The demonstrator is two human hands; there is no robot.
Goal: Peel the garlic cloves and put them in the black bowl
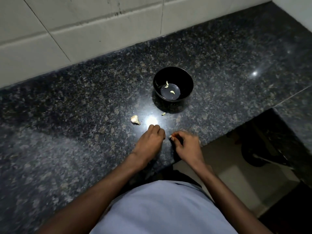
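Note:
The black bowl [173, 76] stands on the dark granite counter and holds a few peeled garlic cloves [172, 92]. A partial garlic bulb [135, 119] lies on the counter left of a bright light reflection. A small pale clove or peel scrap [163, 113] lies just in front of the bowl. My right hand [187, 146] pinches a small pale garlic clove [171, 136] at its fingertips. My left hand [151, 141] rests with curled fingers on the counter just left of it; what it holds, if anything, is hidden.
A tiled wall [84, 31] runs behind the counter [67, 107]. The counter's front edge drops to a lighter floor [228, 166] at the right, where dark objects sit below. My light shirt fills the bottom of the view.

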